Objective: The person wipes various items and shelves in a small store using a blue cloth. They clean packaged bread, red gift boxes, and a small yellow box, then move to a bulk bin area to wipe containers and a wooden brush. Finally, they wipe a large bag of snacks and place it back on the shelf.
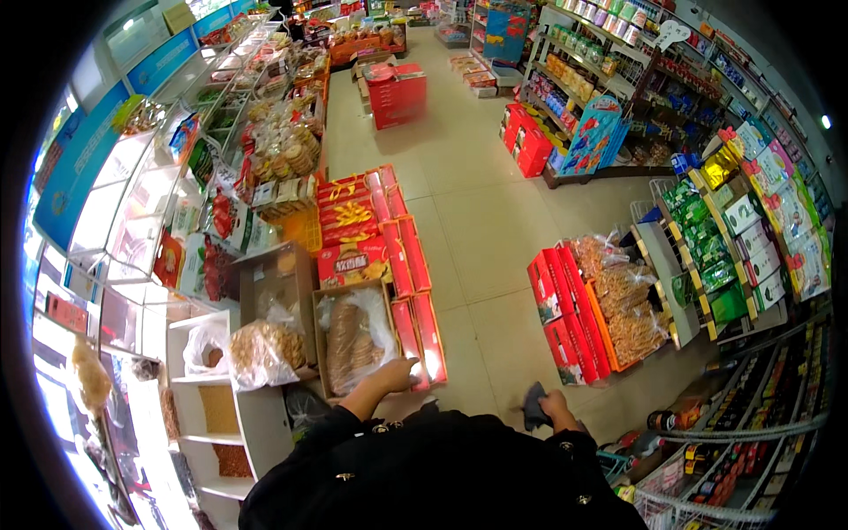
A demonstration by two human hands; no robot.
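Note:
My left hand (pixel 395 376) reaches over the near corner of an open cardboard carton (pixel 320 349) of round flat biscuits in clear plastic. Its fingers stretch out toward the red gift boxes (pixel 414 256) stacked along the aisle side. I cannot tell whether the fingertips touch the nearest box. My right hand (pixel 556 409) is low over the aisle floor, closed on a dark grey cloth (pixel 534 407) that hangs from its fingers.
To the right of the aisle, red cartons (pixel 565 318) stand beside bagged snacks (pixel 623 296) in an orange tray. Wire racks of bottles (pixel 733 459) are near on the right. White bins (pixel 221 411) with grains stand at left. Farther up the aisle sits a red box (pixel 397 95).

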